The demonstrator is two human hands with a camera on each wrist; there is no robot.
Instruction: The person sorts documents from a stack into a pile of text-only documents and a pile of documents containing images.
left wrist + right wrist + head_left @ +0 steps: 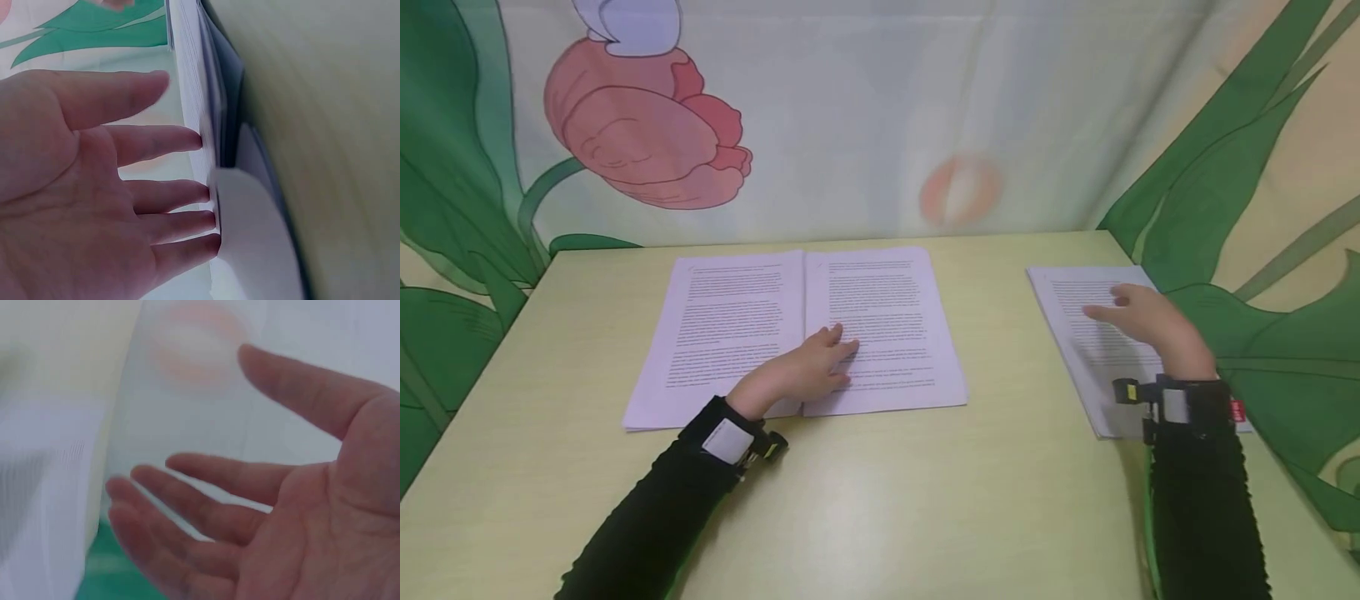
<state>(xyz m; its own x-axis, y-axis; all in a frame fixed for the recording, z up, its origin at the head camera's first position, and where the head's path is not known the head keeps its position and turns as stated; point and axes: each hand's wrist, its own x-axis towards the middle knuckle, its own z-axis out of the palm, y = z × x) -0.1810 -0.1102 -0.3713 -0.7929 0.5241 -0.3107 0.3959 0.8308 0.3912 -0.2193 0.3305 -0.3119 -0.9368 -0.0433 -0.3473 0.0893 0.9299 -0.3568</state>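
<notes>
Two printed white sheets of paper, the left page (pixel 724 333) and the right page (pixel 887 292), lie side by side on the table, meeting along a middle line. My left hand (pixel 811 367) reaches over that line, fingers extended across the lower part of the right page. In the left wrist view its fingertips (pixel 209 220) are right at the paper (pixel 256 219), whose near edges curl up. At the right, my right hand (pixel 1153 321) hovers over a printed paper stack (pixel 1078 333). The right wrist view shows its fingers (pixel 206 506) spread apart and loosely bent, holding nothing.
The pale wooden table (pixel 910 500) extends in front of and between the papers. A curtain (pixel 850 125) with printed flowers and leaves hangs behind the table and along its right side. The right-hand stack lies near the table's right edge.
</notes>
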